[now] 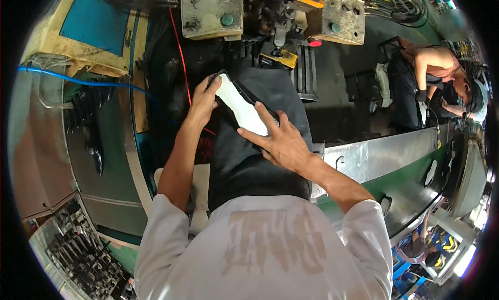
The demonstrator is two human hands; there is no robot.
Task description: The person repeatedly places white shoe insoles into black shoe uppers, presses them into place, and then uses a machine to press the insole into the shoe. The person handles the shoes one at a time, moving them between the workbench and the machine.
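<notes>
Over my lap, on the black apron (pixel 260 170), I hold a black shoe upper with its long white underside (pixel 238 106) turned up. It lies slantwise, from upper left to lower right. My left hand (pixel 204 101) grips its far left end, fingers closed round the edge. My right hand (pixel 283 142) clasps the near right end, fingers spread over the white face and along the dark side. The shoe's lower side is hidden.
Ahead stands a machine with two control boxes (pixel 212 14) and a red button (pixel 315 42). A metal-edged conveyor (pixel 384 157) carries shoe pieces on my right; beyond it a person (pixel 434 71) bends over work. Left are a dark bench (pixel 112 159) and a blue hose (pixel 78 81).
</notes>
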